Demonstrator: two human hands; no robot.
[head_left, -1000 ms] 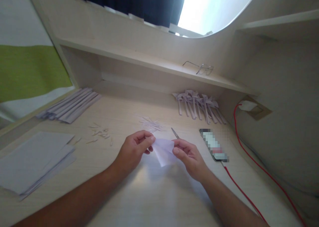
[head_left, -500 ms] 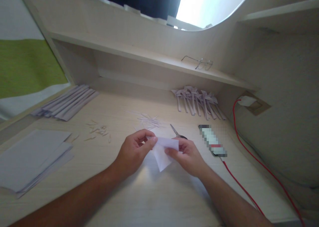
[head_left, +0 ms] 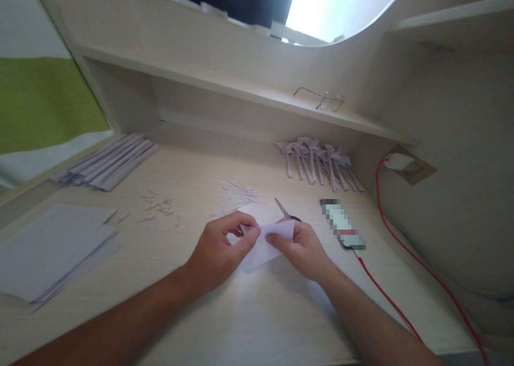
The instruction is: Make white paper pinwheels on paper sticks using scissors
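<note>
Both hands pinch one small folded piece of white paper [head_left: 268, 242] low over the pale wooden desk [head_left: 249, 312]. My left hand [head_left: 219, 250] grips its left edge between thumb and fingers. My right hand [head_left: 302, 246] holds the right side, thumb on top. A fold runs across the paper's upper edge, and its lower point nearly touches the desk. Small scissors [head_left: 286, 212] lie on the desk just behind my right hand.
Stacked white sheets [head_left: 48, 251] lie at the left, long folded strips [head_left: 106, 161] at the back left. Paper scraps [head_left: 236, 193] lie mid-desk, several folded paper figures [head_left: 317, 164] at the back right. A phone [head_left: 342, 230] on a red cable [head_left: 381, 205] lies right. Eyeglasses [head_left: 321, 99] rest on the shelf.
Both hands have moved closer together and lowered the paper toward the desk. The paper has been folded over, so it looks smaller and flatter than before.
</note>
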